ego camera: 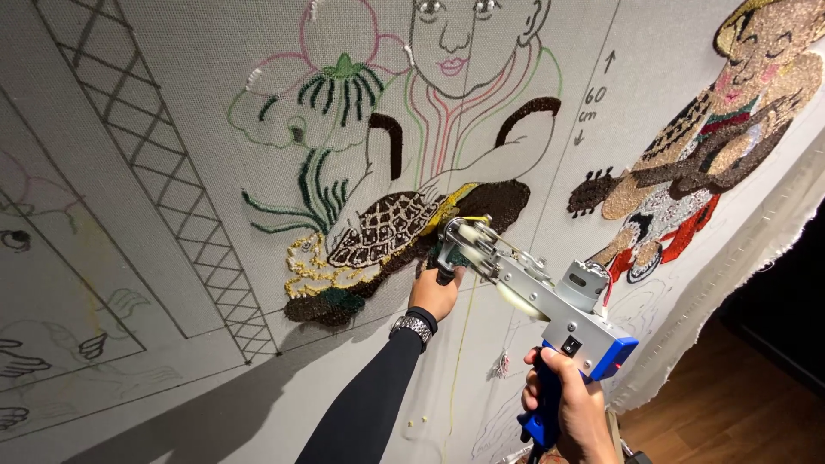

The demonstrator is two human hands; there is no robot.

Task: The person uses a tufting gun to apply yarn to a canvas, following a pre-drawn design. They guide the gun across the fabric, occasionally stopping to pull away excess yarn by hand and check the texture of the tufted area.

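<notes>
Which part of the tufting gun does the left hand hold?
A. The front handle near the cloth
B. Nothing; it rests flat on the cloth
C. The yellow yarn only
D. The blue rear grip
A: the left hand is closed on the front handle of the tufting gun, close to the cloth, while the right hand holds the blue rear grip.

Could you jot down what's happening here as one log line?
left hand: grips front handle of tufting gun | right hand: holds blue grip | gun tip: against stretched cloth, by turtle design
</notes>
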